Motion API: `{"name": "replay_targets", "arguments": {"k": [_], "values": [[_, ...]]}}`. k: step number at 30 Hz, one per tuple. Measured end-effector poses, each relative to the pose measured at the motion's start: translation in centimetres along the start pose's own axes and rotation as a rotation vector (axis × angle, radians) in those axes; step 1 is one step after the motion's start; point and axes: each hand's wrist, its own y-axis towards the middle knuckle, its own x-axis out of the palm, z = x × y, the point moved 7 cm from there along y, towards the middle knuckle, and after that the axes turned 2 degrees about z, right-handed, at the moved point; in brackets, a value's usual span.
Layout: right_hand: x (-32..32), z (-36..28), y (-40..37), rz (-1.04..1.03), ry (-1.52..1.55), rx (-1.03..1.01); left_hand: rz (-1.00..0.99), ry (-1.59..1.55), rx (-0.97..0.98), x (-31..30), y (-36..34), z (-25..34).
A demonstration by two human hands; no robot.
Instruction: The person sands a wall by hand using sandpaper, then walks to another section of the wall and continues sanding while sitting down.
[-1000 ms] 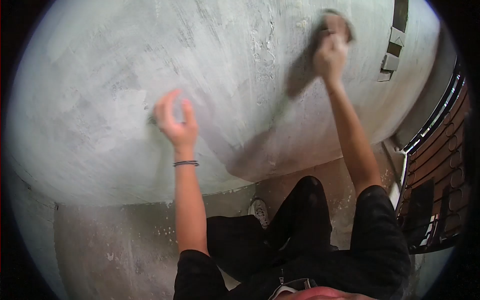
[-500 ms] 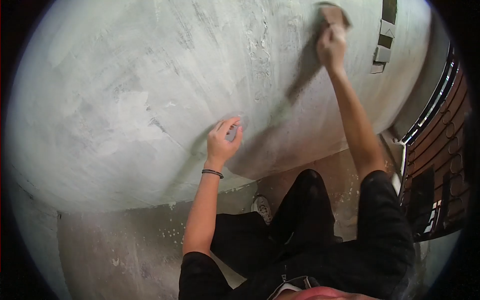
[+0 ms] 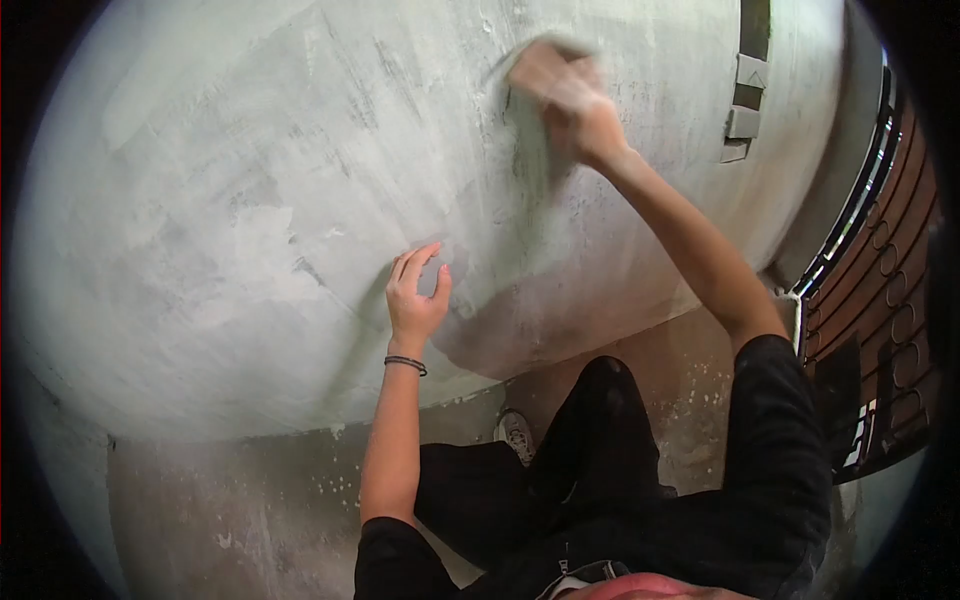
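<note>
My right hand [image 3: 588, 125] is closed round a flat brown sanding pad [image 3: 545, 72], held against the upper part of the pale plastered wall [image 3: 240, 180]. Motion smears both the pad and the fingers. Lower and to the left, my left hand [image 3: 415, 295] is at the wall with its fingers curved and its thumb apart, holding nothing. Grey streaks and rough patches mark the plaster around both hands.
A slot with electrical boxes [image 3: 743, 122] is set in the wall at the upper right. Beyond it stands a metal grille gate [image 3: 885, 310]. Below the wall lies a concrete floor [image 3: 240, 500] with pale spatters, where my shoe [image 3: 515, 436] rests.
My right hand has swept the sanding pad left and slightly down across the wall. My left hand has shifted a little left, and its fingers are farther apart.
</note>
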Motion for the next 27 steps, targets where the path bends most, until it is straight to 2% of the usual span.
{"name": "replay_targets", "arguments": {"k": [3,4,6,7,9,10,11,13,15,16,18,19,21,23,26,27], "values": [[-2.2,4.0,1.5,0.042,0.003,0.001,-0.013,-0.036,-0.019,0.3,0.0,0.4],[-4.2,6.7,2.2,0.320,0.075,0.203,-0.029,-0.057,-0.035,0.6,-0.2,0.6],[-3.5,9.7,0.0,0.509,0.180,0.737,-0.018,-0.073,-0.035,0.8,-0.3,0.9],[-3.9,7.6,0.3,0.662,0.020,0.660,-0.023,-0.084,-0.021,0.9,0.0,1.0],[-1.2,0.3,1.0,0.196,-0.053,0.124,-0.054,-0.105,-0.042,1.4,-0.5,0.7],[0.6,-1.1,0.3,-0.120,0.169,-0.022,-0.079,-0.124,-0.074,1.6,-0.5,0.4],[0.3,0.5,0.9,-0.113,0.168,-0.027,-0.073,-0.120,-0.068,1.5,-0.5,0.4],[-2.0,4.8,2.2,0.090,0.053,0.023,-0.145,-0.167,-0.182,1.6,-1.0,0.0],[-2.2,8.5,1.6,0.131,0.152,0.479,-0.108,-0.160,-0.169,1.2,-1.2,-0.4],[-2.1,8.1,1.6,0.273,0.136,0.545,-0.082,-0.146,-0.139,1.1,-0.9,-0.5],[-1.9,3.1,2.0,0.367,-0.062,0.299,-0.072,-0.143,-0.136,1.4,-0.9,-0.7],[-1.2,-0.1,2.0,0.214,0.081,0.005,-0.063,-0.135,-0.136,1.1,-0.8,-0.8],[-1.2,-0.8,3.1,-0.018,-0.004,-0.194,-0.076,-0.143,-0.136,1.2,-0.9,-0.5],[-2.9,6.2,3.9,0.219,-0.003,0.096,-0.089,-0.151,-0.150,0.8,-0.9,-0.5],[-5.9,6.7,4.3,0.796,-0.066,0.577,-0.081,-0.140,-0.119,0.8,-0.7,-0.4],[-3.6,6.9,2.8,0.645,-0.105,0.450,-0.069,-0.137,-0.117,1.1,-0.8,-0.8]]}}
